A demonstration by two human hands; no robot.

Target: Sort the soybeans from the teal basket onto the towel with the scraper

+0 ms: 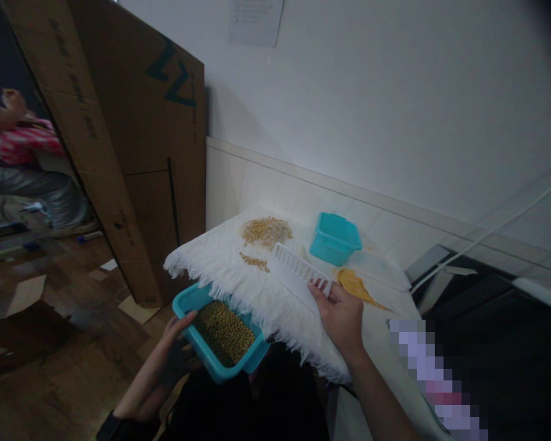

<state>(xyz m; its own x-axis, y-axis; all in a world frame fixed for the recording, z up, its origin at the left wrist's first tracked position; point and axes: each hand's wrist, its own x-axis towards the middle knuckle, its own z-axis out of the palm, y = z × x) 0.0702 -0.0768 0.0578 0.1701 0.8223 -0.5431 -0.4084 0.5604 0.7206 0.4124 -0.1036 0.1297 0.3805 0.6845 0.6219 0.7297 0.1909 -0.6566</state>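
My left hand (pixel 177 343) grips a teal plastic basket (pixel 257 357) full of tan beans (pixel 224 332), held just below the front edge of the small table. My right hand (pixel 342 315) holds a white slotted plastic lid (pixel 298 272) laid flat on the white fringed cloth (pixel 266 300). A heap of beans (pixel 266 231) lies at the cloth's far side, with a smaller streak of beans (pixel 254 262) close to the lid's far left end.
A second teal basket (pixel 335 239) stands empty at the back of the table. A yellow-orange cloth (pixel 356 286) lies right of the lid. Tall cardboard sheets (pixel 133 141) lean against the wall on the left. A person (pixel 22 159) sits far left.
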